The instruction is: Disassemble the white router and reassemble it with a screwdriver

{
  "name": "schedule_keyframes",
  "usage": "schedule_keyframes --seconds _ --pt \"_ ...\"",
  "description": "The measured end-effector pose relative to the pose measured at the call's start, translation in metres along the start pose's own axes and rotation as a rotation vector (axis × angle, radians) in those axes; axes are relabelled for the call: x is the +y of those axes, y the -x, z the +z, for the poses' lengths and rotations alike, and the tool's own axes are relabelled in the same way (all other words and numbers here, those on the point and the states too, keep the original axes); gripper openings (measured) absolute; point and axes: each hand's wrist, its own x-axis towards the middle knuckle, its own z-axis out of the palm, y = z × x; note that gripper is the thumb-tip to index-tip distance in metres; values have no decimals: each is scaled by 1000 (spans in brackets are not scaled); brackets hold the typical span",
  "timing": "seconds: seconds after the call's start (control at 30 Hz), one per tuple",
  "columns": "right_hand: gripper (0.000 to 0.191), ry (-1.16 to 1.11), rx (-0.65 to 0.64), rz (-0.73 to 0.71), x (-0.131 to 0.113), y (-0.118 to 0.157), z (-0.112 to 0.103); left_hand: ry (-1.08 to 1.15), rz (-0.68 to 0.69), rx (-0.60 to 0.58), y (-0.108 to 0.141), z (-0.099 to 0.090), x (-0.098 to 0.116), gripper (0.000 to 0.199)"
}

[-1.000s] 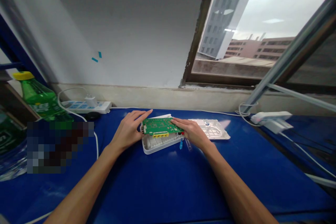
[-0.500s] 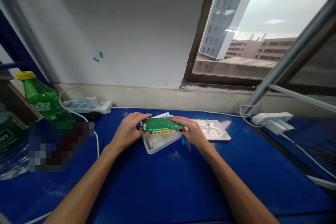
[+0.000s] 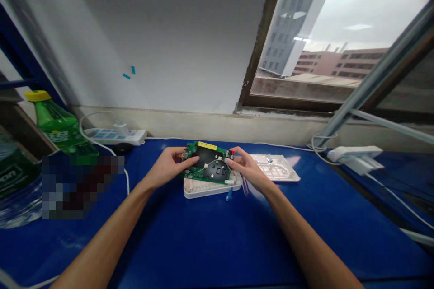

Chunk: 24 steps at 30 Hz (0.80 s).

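Between my two hands I hold a green circuit board (image 3: 195, 174) with a black plate on its upper face and yellow ports along the far edge. My left hand (image 3: 169, 165) grips its left end, thumb on top. At the right end my right hand (image 3: 247, 167) pinches it, thumb on the face and fingers behind. Below the board sits a white plastic casing half (image 3: 203, 190), partly covered by it. A second white casing piece (image 3: 276, 167) lies just right of my right hand. A small blue-tipped piece (image 3: 229, 194) hangs or lies by the casing's front edge; I cannot tell which.
On the left stand a green bottle with a yellow cap (image 3: 57, 122) and a larger bottle (image 3: 16, 185). A power strip (image 3: 135, 137) with cables lies along the wall. White adapters (image 3: 354, 158) rest beside a metal post (image 3: 352, 95) at right, on the blue tabletop (image 3: 210, 244).
The circuit board has been flipped over: its black-plated face now shows, and the yellow ports have gone from the near edge to the far edge. Both hands have shifted grip with thumbs on top.
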Motion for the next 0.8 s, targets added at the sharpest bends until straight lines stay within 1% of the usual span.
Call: schedule_keyframes --seconds 0.07,0.13,0.17,0.27,0.33,0.43,0.5,0.57,0.67,0.7,0.73,0.8 --pt "40 -22 74 10 -2 -2 1 10 11 21 1 3 1 38" --pt "35 44 135 -42 -5 -5 4 -17 40 53 1 8 2 35" --pt "33 119 159 -91 -7 -6 6 -35 53 71 1 10 3 34" --pt "27 449 210 -272 -13 -8 17 -56 69 118 1 17 4 33" --pt "30 617 220 -361 -15 -8 27 -25 56 130 0 21 4 34" --pt "40 681 198 -385 -13 -10 40 53 26 125 0 24 5 34" --pt "43 638 185 -357 -9 -13 43 66 23 113 1 24 8 35" --pt "39 539 167 -306 -4 -17 44 41 48 99 2 24 12 38" --pt "34 307 139 -237 4 -24 39 30 89 38 3 21 17 51" --pt "35 196 150 -222 7 -26 37 17 95 21 2 18 17 54" --pt "37 74 177 -209 9 -28 35 -29 100 19 2 15 16 54" --pt "41 -150 250 -181 13 -31 30 -231 111 60 0 8 10 46"
